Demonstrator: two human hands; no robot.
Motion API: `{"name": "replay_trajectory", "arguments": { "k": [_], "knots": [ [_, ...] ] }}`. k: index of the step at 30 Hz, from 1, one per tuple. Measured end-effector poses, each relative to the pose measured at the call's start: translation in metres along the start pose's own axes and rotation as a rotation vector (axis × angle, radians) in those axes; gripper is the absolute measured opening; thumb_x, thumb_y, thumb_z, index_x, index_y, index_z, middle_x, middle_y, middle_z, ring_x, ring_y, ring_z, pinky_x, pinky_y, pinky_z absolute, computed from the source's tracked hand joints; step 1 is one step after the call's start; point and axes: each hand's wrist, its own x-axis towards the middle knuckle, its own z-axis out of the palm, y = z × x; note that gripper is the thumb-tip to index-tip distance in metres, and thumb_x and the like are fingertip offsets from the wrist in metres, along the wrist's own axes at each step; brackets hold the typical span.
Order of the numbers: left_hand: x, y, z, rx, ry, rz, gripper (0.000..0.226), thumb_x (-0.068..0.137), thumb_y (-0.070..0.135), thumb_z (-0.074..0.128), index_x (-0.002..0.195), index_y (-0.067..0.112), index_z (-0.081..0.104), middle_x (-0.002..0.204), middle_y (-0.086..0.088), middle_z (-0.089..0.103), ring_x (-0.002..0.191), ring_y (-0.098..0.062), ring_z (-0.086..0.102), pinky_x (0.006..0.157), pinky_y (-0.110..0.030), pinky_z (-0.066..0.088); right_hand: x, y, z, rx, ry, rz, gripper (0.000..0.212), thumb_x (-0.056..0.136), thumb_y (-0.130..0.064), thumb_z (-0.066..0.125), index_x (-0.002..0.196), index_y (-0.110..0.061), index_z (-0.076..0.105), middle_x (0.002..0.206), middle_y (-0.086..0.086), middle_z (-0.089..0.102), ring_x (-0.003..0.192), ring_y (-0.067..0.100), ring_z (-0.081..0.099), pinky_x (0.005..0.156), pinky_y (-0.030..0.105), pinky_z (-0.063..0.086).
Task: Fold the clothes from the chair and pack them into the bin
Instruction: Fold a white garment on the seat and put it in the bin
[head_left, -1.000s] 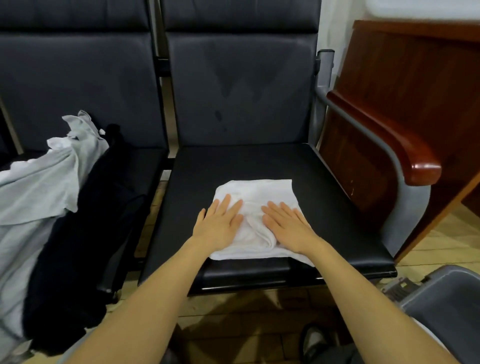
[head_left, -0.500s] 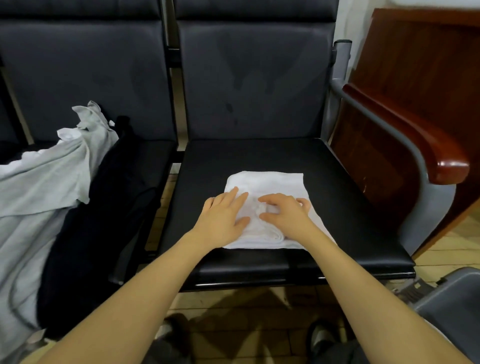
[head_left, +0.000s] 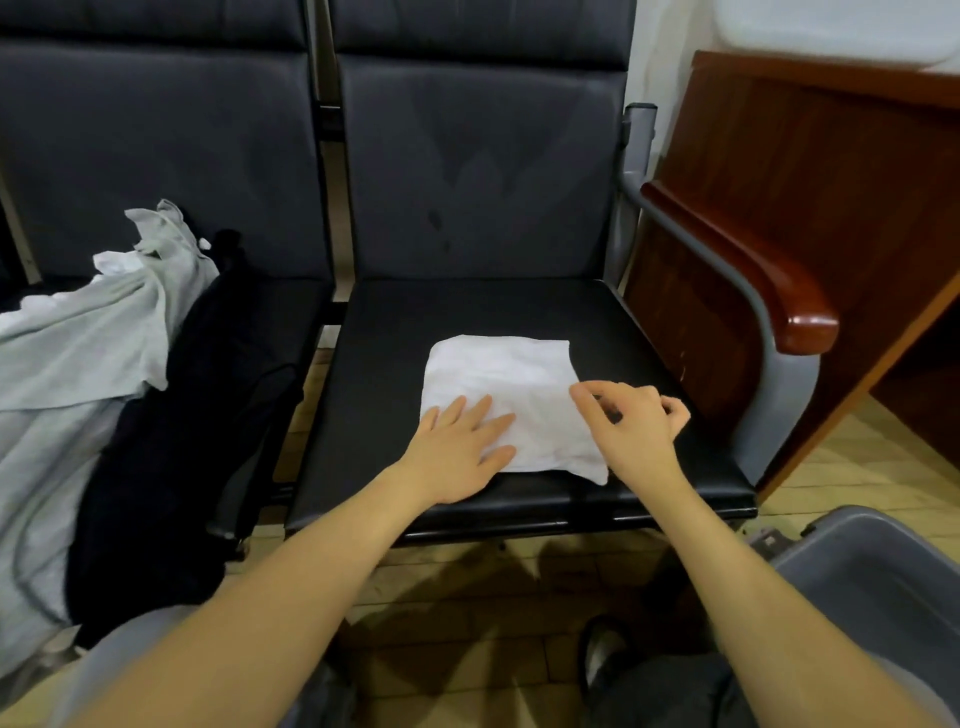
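Two hands on task: our left hand (head_left: 457, 447) lies flat pinning the folded white cloth (head_left: 506, 402) to the chair seat (head_left: 467, 312); our right hand (head_left: 631, 421), fingers curled, holds nothing, poised at its right edge to lift toward the bin (head_left: 872, 587).

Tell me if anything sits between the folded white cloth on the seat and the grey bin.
Nothing visible does. The folded white cloth lies on the seat's front half, and the grey bin stands on the floor right of it, below the seat's front corner. Only open floor separates them.
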Motion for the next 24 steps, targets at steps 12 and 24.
{"name": "replay_trajectory", "arguments": {
  "k": [12, 24],
  "knots": [
    [-0.019, -0.014, -0.002, -0.005, 0.011, -0.156, 0.056, 0.099, 0.055, 0.015, 0.151, 0.037, 0.004, 0.16, 0.002, -0.005, 0.146, -0.024, -0.006, 0.117, -0.041, 0.001, 0.002, 0.001, 0.021, -0.36, -0.636, -0.171, 0.059, 0.1, -0.049, 0.029, 0.152, -0.027, 0.012, 0.16, -0.004, 0.004, 0.147, 0.018, 0.005, 0.117, 0.036, 0.01],
    [-0.034, -0.013, -0.009, -0.059, 0.348, -0.098, 0.046, 0.098, 0.05, 0.032, 0.136, 0.029, 0.046, 0.128, 0.005, 0.053, 0.117, -0.015, 0.047, 0.103, -0.033, 0.025, -0.006, 0.007, 0.008, -0.225, -0.54, -0.192, 0.033, 0.1, -0.042, 0.036, 0.121, -0.036, 0.059, 0.111, -0.008, 0.06, 0.102, 0.012, 0.053, 0.095, 0.031, 0.032]
  ]
}}
